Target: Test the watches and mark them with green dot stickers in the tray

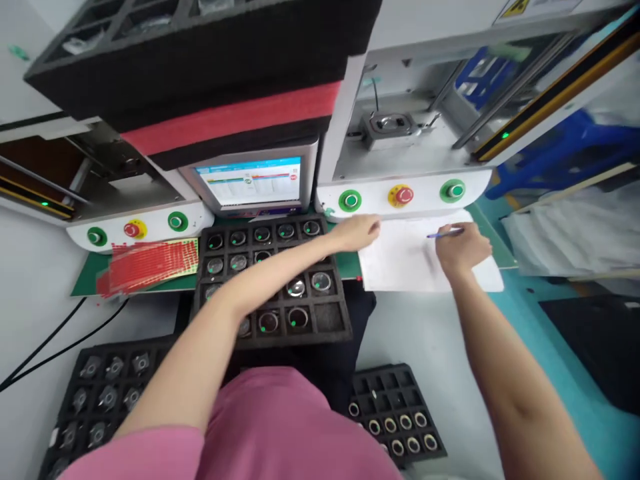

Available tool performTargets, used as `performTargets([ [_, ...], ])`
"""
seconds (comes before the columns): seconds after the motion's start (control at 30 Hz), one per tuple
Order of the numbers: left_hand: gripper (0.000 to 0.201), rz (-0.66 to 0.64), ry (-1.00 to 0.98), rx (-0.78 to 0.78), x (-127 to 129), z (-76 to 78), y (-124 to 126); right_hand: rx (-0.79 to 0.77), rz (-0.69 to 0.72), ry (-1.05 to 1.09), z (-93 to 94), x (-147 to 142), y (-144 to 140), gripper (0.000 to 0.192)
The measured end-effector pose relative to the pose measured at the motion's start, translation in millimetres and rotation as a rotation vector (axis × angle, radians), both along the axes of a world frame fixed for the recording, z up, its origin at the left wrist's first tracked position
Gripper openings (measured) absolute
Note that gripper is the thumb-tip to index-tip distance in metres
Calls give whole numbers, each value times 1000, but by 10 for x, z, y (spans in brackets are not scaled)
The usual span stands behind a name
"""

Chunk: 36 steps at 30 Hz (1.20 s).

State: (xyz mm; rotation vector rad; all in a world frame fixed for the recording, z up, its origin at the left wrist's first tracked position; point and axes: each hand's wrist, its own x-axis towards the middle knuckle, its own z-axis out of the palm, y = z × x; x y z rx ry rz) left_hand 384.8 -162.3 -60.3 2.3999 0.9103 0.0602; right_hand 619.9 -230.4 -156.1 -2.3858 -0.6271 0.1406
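A white sheet of paper [400, 263] lies on the green mat in front of the right machine. My right hand [461, 248] is closed around a blue pen [444, 233], its tip on the paper. My left hand [357, 231] rests flat on the paper's upper left corner, fingers together. My left forearm reaches across a black foam tray [330, 319] of round metal parts.
Two machines at the back have green and red buttons [401, 195], with a lit screen [250, 180] between them. A red label sheet [150, 265] lies at the left. Black trays of parts [397, 413] sit on the floor near my legs. A dark foam stack [210, 60] hangs overhead.
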Motion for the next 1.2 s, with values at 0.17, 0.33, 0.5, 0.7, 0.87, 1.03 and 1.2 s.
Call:
performTargets([
  [0.17, 18, 146, -8, -54, -1664, 429, -210, -156, 61, -68, 19, -177, -194, 45],
  [0.33, 27, 558, 8, -71, -3150, 491, -557, -51, 120, -90, 113, -396, -284, 42],
  [0.5, 32, 923, -51, -134, -3921, 235, -975, 165, 51, 8, 346, -481, -344, 32],
  [0.7, 47, 1156, -140, -309, -4103, -228, -1323, 357, 162, 235, 349, -1190, -860, 30],
  [0.87, 58, 1222, -286, -524, -3819, -548, -1310, 248, 298, 406, -67, -1913, -1318, 54],
  [1.03, 33, 1237, -405, -508, -3582, -720, -1275, 116, 387, 528, -348, -2272, -1341, 50],
  [1.2, 26, 1260, -442, -328, -3552, -721, -1394, 119, 330, 417, -174, -2441, -1378, 91],
])
